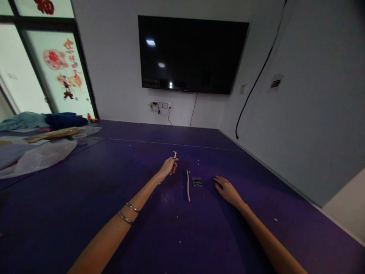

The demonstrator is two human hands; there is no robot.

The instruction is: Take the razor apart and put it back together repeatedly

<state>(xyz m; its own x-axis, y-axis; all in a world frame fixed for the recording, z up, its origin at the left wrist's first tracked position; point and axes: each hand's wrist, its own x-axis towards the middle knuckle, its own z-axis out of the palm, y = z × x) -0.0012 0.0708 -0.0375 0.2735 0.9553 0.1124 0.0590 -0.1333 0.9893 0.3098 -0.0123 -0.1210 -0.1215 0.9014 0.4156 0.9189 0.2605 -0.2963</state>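
Note:
My left hand (168,166) is closed around the handle of a slim razor-like tool (175,155), whose small crosswise head points up and away from me. To the right of that hand a pale toothbrush (188,188) lies lengthwise on the purple surface, its dark-bristled head at the far end. Just beside the toothbrush is a small clear pack (197,182) with dark pieces inside, too small to make out. My right hand (226,189) rests on the surface to the right of the pack, fingers stretched and apart, touching neither item.
White crumbs (198,162) dot the purple surface (137,236). Plastic sheeting (45,158) and folded cloths (65,120) lie at far left. A television (194,55) hangs on the wall, above sockets (162,105). A black cable (256,78) dangles at right.

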